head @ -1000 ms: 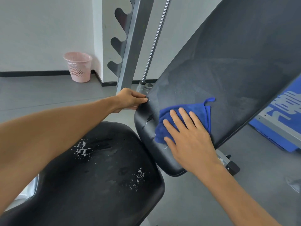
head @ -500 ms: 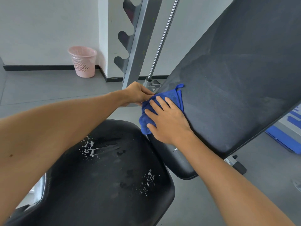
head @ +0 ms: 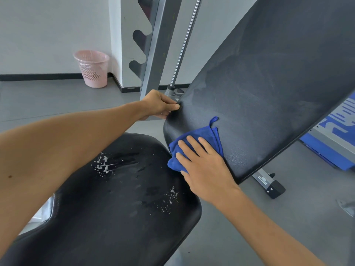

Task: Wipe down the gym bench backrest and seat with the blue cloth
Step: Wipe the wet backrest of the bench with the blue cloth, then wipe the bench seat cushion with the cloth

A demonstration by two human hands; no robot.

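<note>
The right hand point(head: 206, 167) lies flat on the blue cloth point(head: 199, 143), with its fingers point(head: 194, 144) stretched out and a little spread, pressing the cloth against the lower end of the black backrest point(head: 269, 96). The hand does not grasp the cloth; it only pushes on it with the palm and fingers. The cloth is folded, and its lower corner hangs over the bottom edge of the backrest, just above the back of the seat point(head: 119, 198). A small loop point(head: 213, 120) of the cloth sticks up on the backrest surface. The left hand point(head: 158, 105) holds the left edge of the backrest near its lower corner: the thumb lies on the front face, and the other fingers curl around behind the edge, so the hand is closed on the pad. The backrest is tilted and rises to the upper right. The seat is below and in front of it, and it has white foam spots point(head: 104, 165) on its left part and smaller spots on its right part. Behind the left hand stand a grey metal post point(head: 159, 47) with notches and a thin shiny rod point(head: 185, 41). A pink bin point(head: 92, 69) stands on the grey floor point(head: 48, 98) near the white wall. A blue board point(head: 338, 143) is on the right, partly hidden by the backrest.
</note>
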